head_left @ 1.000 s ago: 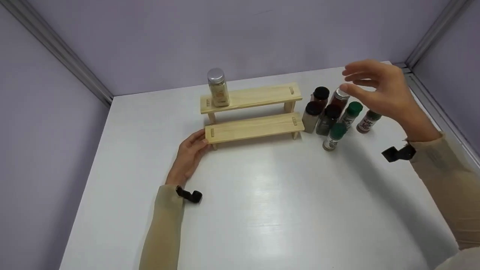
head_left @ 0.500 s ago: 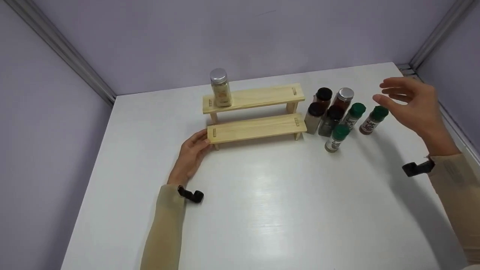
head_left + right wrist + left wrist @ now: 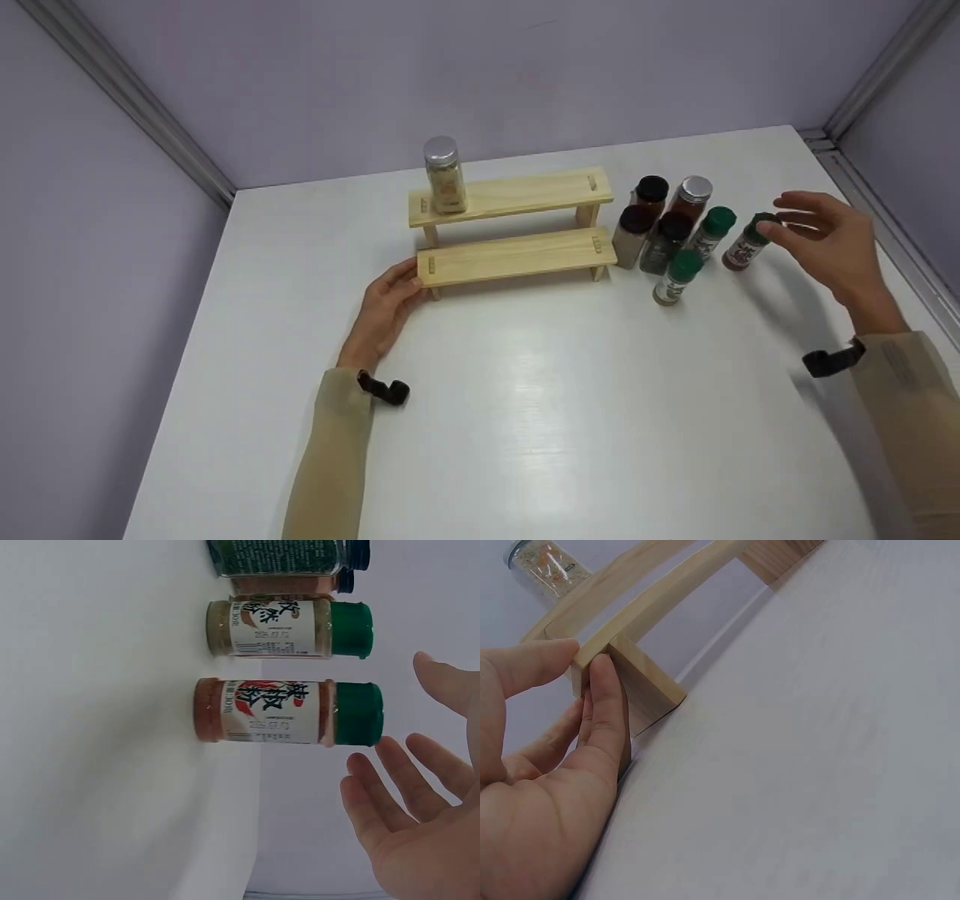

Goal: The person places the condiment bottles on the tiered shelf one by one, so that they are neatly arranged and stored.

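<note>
A two-tier wooden rack (image 3: 517, 256) stands on the white table. My left hand (image 3: 385, 311) grips the left end of its lower tier; in the left wrist view the thumb (image 3: 544, 664) lies at the board's edge, the other fingers under it by the leg. On the upper tier, at the left, a silver-capped spice jar (image 3: 446, 180) stands upright. My right hand (image 3: 836, 240) hovers beside the green cap of a red-brown spice shaker (image 3: 742, 251), fingers spread. The right wrist view shows a gap between the thumb and that shaker (image 3: 270, 711).
Left of that shaker, several spice jars cluster by the rack: two green-capped shakers (image 3: 670, 289), black-capped jars (image 3: 628, 244) and a silver-capped red jar (image 3: 688, 201). Pale walls (image 3: 517, 75) rise behind and at both sides of the table (image 3: 480, 420).
My right hand has moved from above the jar cluster rightward, then down and slightly left to the outermost green-capped shaker. The left hand stays on the rack.
</note>
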A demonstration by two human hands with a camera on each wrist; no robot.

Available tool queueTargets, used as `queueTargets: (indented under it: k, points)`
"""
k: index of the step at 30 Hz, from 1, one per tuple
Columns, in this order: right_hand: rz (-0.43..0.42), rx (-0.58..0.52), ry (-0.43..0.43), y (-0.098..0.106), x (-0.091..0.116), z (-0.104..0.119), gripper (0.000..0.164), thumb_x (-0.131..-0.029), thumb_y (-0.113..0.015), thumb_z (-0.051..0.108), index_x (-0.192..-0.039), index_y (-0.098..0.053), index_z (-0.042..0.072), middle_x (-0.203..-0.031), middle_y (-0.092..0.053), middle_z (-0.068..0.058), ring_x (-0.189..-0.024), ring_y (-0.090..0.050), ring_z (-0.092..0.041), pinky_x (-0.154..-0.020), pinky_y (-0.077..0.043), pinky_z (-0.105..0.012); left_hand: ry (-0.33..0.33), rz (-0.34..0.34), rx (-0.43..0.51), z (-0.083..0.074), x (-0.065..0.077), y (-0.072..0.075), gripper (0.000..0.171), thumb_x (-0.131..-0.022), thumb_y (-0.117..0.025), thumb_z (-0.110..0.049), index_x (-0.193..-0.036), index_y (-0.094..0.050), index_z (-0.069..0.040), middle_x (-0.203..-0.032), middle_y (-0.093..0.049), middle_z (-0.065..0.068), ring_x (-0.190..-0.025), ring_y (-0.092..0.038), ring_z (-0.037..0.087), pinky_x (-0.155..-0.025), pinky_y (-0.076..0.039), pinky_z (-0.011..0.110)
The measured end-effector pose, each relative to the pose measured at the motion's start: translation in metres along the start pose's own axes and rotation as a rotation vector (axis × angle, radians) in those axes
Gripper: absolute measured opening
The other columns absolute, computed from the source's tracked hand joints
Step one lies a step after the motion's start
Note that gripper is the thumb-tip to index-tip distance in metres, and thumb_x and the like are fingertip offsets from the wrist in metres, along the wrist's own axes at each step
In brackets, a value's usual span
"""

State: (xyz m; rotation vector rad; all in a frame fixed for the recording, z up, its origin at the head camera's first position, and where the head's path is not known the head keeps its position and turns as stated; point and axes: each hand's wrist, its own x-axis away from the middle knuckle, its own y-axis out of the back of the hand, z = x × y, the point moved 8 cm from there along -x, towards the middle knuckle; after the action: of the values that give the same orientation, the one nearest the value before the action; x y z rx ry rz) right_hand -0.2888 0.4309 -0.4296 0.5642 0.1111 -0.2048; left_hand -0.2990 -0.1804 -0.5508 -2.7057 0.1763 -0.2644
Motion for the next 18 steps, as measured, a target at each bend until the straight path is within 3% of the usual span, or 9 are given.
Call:
queueTargets:
  k: [9,18]
  points:
    - [0.028,0.050,-0.073,-0.011,0.003,-0.026,0.065,-0.098,-0.080,0.034,-0.155,-0.056,0.015,-0.137,-0.063,0.013,-0.113,-0.057,0.008,-0.089,-0.049,-0.001,0.004,0.007,-0.008,-0.002,0.001,0.000,0.053,-0.108,-0.059,0.000,-0.158,-0.043,0.002,-0.156,-0.049,0.018,-0.136,-0.058,0.022,-0.113,-0.052,0.030]
    - [0.021,0.027,-0.068,-0.019,0.005,-0.036,0.064,-0.098,-0.080,0.034,-0.154,-0.058,0.013,-0.124,-0.063,0.025,-0.109,-0.057,0.009,-0.085,-0.050,-0.001,-0.006,0.007,-0.004,-0.003,0.002,-0.001,0.051,-0.108,-0.058,0.001,-0.157,-0.044,0.003,-0.154,-0.050,0.018,-0.135,-0.058,0.021,-0.115,-0.051,0.030]
